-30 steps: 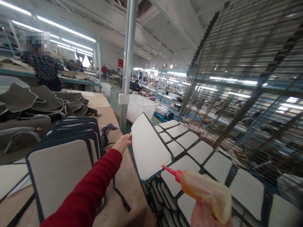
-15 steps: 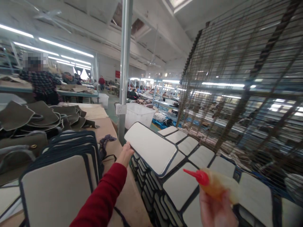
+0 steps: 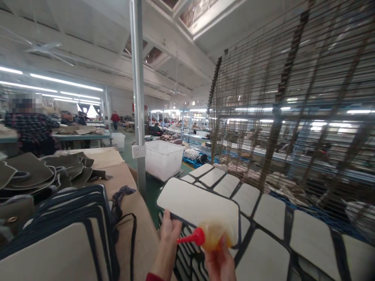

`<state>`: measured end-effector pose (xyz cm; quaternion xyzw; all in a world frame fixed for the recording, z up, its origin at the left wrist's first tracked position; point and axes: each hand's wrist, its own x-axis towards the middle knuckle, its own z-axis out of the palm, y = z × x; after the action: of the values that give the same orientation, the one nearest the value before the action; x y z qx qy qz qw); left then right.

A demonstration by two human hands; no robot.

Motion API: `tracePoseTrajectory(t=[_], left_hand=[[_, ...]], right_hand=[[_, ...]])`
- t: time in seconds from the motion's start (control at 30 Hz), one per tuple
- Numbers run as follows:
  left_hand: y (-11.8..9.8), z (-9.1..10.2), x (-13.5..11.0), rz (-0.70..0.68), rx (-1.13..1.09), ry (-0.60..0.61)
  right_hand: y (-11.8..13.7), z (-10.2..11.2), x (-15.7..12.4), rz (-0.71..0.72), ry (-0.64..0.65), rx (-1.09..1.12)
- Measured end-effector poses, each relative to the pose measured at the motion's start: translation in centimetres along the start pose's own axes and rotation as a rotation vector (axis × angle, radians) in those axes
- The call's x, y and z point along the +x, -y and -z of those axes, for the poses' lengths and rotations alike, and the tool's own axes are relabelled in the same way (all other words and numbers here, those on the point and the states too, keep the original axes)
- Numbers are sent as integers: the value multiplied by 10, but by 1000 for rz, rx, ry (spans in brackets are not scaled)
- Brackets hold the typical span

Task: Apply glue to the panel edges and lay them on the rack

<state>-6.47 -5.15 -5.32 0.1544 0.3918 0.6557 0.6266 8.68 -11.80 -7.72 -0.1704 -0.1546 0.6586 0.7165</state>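
My left hand [image 3: 169, 230] grips the near edge of a cream panel with dark edging [image 3: 199, 201], fingers closed at its left part. The panel is tilted above rows of similar panels. In my right hand [image 3: 219, 261] is a translucent squeeze bottle [image 3: 215, 236] of yellowish liquid, its red nozzle pointing left toward my left wrist. The bottle is in front of the panel's near right part; whether they touch I cannot tell. Under both hands, similar dark-edged panels [image 3: 260, 257] lie in rows on a rack.
At left, a table [image 3: 140, 222] bears a stack of dark-edged panels [image 3: 58, 249] and olive pieces [image 3: 32, 171]. A metal post [image 3: 137, 97] and white bin [image 3: 164, 158] stand ahead. A wire rack [image 3: 263, 97] rises at right. Another person [image 3: 29, 128] stands far left.
My right hand has brought the bottle left, in front of the held panel. The panel and my left hand sit lower in view, and the view has shifted right and up.
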Motion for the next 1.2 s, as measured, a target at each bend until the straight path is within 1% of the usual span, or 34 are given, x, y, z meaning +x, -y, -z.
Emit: tracePoseTrajectory(t=[0.07,0.1,0.17,0.2,0.23,0.27,0.3,0.33,0.37,0.4,0.43,0.5,0.53,0.57,0.6,0.63,0.67,0.73,0.8,0.83,0.9,0.97,1.03,1.1,1.13,1.2], left_hand=[[5,3,-12,-44,-138,-48],[8,8,-19,-48,-218,-30],[15,26,-33,-1,-330,96],[19,37,-38,31,-335,169],[21,47,-43,61,-288,220],[22,56,-46,69,-199,233],[21,61,-48,45,-71,213],[16,61,-49,-16,82,182],[9,56,-49,-119,258,149],[-2,44,-49,-249,449,143],[-15,28,-49,-425,627,193],[-44,-15,-47,-759,1013,299],[-58,-37,-45,-877,1200,354],[-70,-57,-42,-952,1375,402],[-79,-75,-39,-985,1531,440],[-85,-89,-34,-970,1659,487],[-88,-100,-29,-917,1747,541],[-88,-110,-17,-774,1795,657],[-85,-108,-4,-654,1699,752],[-84,-105,2,-617,1625,785],[-84,-95,12,-561,1481,828],[-89,-84,17,-517,1390,856],[-98,-74,17,-466,1354,885],[-106,-67,14,-419,1358,916],[-110,-65,11,-402,1368,932],[-115,-64,3,-380,1392,969]], right_hand=[[10,0,4,15,-6,-19],[15,0,5,30,-9,-39],[27,-1,9,79,-23,-87],[32,-2,11,107,-31,-106],[38,-3,12,118,-34,-120],[44,-4,14,117,-39,-124],[49,-6,15,105,-48,-118],[54,-8,15,81,-55,-108],[57,-10,15,49,-58,-103],[59,-11,13,13,-55,-102],[60,-12,11,-20,-46,-102],[58,-11,6,-76,-14,-110],[56,-10,3,-103,6,-117],[53,-8,0,-124,27,-119],[50,-6,-3,-139,47,-121],[48,-4,-5,-153,67,-123],[46,-3,-7,-166,91,-126],[45,-4,-10,-180,131,-136],[46,-6,-13,-190,147,-149],[47,-6,-15,-192,145,-150],[51,-2,-20,-194,122,-147],[59,5,-25,-171,79,-142],[75,11,-29,-81,18,-151],[99,9,-27,75,-55,-192],[114,3,-23,164,-92,-231],[145,-14,-13,407,-136,-298]])
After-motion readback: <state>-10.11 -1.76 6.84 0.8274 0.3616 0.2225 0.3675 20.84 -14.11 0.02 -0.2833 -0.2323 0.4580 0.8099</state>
